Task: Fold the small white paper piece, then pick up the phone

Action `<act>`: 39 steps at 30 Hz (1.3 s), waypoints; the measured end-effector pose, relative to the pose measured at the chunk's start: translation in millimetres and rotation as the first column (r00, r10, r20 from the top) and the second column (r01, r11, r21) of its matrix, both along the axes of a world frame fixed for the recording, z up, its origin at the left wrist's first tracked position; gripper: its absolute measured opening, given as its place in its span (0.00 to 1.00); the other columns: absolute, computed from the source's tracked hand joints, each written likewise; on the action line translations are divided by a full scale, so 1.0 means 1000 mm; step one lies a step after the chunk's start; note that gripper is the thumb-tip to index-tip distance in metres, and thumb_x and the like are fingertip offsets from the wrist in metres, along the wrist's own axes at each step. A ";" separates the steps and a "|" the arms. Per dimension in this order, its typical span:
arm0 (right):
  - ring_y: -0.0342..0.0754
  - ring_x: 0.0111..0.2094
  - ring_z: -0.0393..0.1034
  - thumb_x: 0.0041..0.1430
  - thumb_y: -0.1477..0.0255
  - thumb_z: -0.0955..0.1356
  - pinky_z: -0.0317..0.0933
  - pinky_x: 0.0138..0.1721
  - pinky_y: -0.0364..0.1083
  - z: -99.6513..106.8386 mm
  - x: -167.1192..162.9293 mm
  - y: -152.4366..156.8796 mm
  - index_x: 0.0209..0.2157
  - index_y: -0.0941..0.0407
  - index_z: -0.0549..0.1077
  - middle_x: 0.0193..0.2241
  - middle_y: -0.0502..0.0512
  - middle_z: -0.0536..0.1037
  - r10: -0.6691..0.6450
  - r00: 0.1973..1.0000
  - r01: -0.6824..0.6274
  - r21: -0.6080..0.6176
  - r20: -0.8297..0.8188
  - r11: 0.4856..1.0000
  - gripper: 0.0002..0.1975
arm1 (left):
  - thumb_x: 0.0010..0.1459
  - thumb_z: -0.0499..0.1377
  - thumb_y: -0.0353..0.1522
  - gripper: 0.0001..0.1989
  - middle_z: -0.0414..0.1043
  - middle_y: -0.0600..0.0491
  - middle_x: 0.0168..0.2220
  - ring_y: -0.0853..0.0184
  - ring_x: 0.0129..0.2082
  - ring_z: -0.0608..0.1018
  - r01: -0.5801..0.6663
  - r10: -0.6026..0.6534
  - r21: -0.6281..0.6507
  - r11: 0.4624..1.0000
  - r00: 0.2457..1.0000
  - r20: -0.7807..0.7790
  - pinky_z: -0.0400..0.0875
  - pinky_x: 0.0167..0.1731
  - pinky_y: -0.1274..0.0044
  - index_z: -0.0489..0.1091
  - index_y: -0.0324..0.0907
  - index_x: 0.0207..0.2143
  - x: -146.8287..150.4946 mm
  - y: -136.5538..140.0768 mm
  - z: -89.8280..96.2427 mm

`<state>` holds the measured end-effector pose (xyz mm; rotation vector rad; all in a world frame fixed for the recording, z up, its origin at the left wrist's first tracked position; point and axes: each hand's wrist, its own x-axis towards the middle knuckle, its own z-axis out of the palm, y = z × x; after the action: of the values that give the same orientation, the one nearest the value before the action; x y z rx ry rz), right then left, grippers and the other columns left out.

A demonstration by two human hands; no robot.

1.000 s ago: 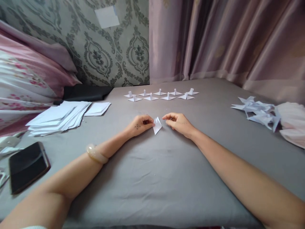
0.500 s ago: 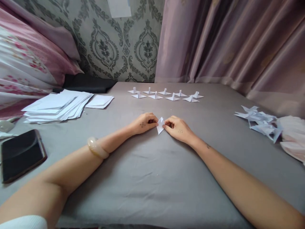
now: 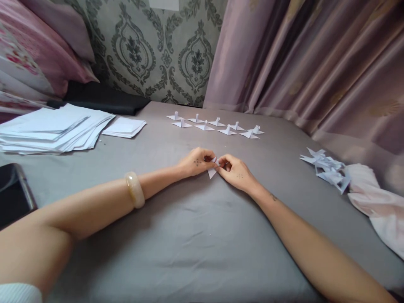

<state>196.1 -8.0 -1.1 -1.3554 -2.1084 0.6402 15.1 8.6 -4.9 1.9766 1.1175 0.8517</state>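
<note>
Pinching | folded paper [image 3: 211, 173] | between left hand [image 3: 198, 162] and right hand [image 3: 236, 172]

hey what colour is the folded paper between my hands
The folded paper is white, seen best in the head view.

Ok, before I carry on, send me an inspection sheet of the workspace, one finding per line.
Surface: grey cloth, lightly creased, with a small white speck near the middle.
Job's things: small folded paper between the hands; nine folded pieces in two rows beyond; large paper stack and smaller paper stack at left.
Clutter: phone at the left edge, partly out of frame; heap of folded white paper at right, beside a pale cloth.
Grip: left hand and right hand both pinch the small folded paper.
Cables: nothing seen.
Surroundings: patterned wall and pinkish curtain behind.
</note>
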 end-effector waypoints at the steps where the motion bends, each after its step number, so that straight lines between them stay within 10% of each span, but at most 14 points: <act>1: 0.41 0.22 0.60 0.52 0.63 0.67 0.56 0.28 0.43 0.000 0.000 0.000 0.33 0.54 0.67 0.26 0.48 0.72 -0.015 1.000 0.015 -0.017 -0.021 1.000 0.10 | 0.49 0.59 0.34 0.08 0.62 0.57 0.21 0.74 0.23 0.63 -0.012 0.012 0.000 1.000 1.000 -0.001 0.57 0.23 0.81 0.71 0.37 0.27 0.001 -0.001 0.000; 21: 0.42 0.22 0.61 0.53 0.61 0.65 0.56 0.25 0.42 0.015 -0.012 -0.006 0.28 0.57 0.72 0.21 0.50 0.70 -0.065 0.988 0.050 -0.107 -0.137 0.993 0.13 | 0.50 0.57 0.34 0.09 0.61 0.58 0.19 0.74 0.21 0.61 -0.064 0.067 0.101 0.993 0.998 -0.022 0.54 0.22 0.80 0.69 0.38 0.22 -0.002 -0.003 -0.005; 39: 0.40 0.18 0.60 0.52 0.59 0.63 0.52 0.20 0.40 0.043 -0.023 0.002 0.20 0.59 0.74 0.17 0.52 0.71 -0.169 0.976 0.193 -0.187 0.140 0.963 0.19 | 0.52 0.56 0.33 0.08 0.70 0.55 0.22 0.72 0.23 0.69 -0.027 0.025 0.157 0.987 1.000 0.015 0.59 0.24 0.80 0.73 0.39 0.27 -0.006 0.000 -0.011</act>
<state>172.8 -6.2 41.9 -1.7169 -2.0249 0.7232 9.5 8.4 -15.9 2.0853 1.1007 0.9918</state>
